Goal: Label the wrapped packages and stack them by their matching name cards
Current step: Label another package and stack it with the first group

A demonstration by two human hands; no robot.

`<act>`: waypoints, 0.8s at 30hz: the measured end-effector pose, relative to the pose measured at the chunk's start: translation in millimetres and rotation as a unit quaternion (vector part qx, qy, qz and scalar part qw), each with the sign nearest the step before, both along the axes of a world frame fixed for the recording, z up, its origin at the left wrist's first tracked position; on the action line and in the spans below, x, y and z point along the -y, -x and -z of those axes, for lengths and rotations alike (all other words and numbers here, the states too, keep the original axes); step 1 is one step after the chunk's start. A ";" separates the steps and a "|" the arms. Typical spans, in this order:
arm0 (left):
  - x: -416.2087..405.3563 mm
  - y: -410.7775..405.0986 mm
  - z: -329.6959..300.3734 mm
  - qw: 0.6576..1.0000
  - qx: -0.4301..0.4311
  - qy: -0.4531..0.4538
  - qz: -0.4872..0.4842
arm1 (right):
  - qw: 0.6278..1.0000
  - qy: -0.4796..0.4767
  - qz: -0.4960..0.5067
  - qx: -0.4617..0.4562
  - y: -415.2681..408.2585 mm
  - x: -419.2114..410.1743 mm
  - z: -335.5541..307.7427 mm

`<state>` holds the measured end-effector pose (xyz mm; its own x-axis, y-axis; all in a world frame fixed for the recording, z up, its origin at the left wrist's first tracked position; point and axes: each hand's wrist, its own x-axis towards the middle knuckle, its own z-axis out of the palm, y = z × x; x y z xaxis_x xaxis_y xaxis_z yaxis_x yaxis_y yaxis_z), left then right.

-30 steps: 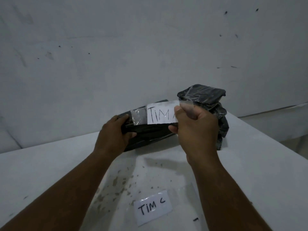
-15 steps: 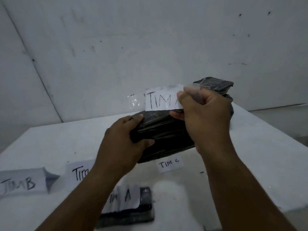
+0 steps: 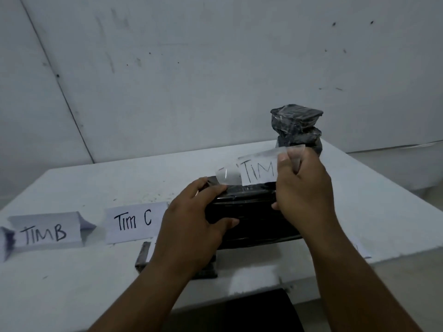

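My left hand [image 3: 191, 216] curls over the near-left corner of the flat package wrapped in black plastic [image 3: 254, 219], thumb along its front edge and fingers on top, holding it raised above the white table [image 3: 359, 212]. My right hand [image 3: 303, 195] is up at the package's right end, thumb and fingers pinching the white paper label on clear tape [image 3: 257, 172]; it reads "TIM", and my hand hides anything further. The tape's left end touches the package top by my left fingertips. Behind my right hand stands a stack of black wrapped packages [image 3: 297, 127], near the table's far edge. To the left lie a white "TIM C" card [image 3: 134, 222] and a white "TIMB" card [image 3: 45, 233]. Another black package [image 3: 143, 256] lies under my left forearm, mostly covered.
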<state>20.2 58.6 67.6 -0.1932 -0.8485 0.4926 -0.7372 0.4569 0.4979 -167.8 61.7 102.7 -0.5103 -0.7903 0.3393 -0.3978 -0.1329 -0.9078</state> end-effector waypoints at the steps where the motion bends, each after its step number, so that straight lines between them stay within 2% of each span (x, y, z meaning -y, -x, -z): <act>1: -2.6 1.5 0.2 1.000 0.000 0.001 0.003 | 1.000 -0.010 -0.001 0.019 2.0 -1.9 -1.2; 4: -7.3 7.3 2.4 1.000 -0.012 0.014 0.012 | 0.996 -0.031 -0.029 0.077 5.5 -4.2 -7.3; 9: -10.4 13.6 7.1 0.999 -0.033 0.029 0.014 | 0.990 -0.058 -0.078 0.103 2.9 -2.1 -10.1; 18: -9.1 15.8 16.7 0.999 -0.015 0.022 0.023 | 0.990 -0.064 -0.046 0.117 8.6 -5.3 8.9; 20: -10.3 12.0 13.7 0.999 -0.030 -0.008 0.029 | 0.991 -0.059 -0.039 0.115 8.8 -4.4 10.3; 22: -11.7 -4.0 9.0 0.996 -0.015 -0.078 0.027 | 0.991 -0.063 -0.038 0.112 8.7 -4.3 10.5; 24: -12.2 -28.4 2.5 0.981 0.107 -0.158 0.026 | 0.991 -0.073 -0.041 0.107 8.6 -4.4 10.5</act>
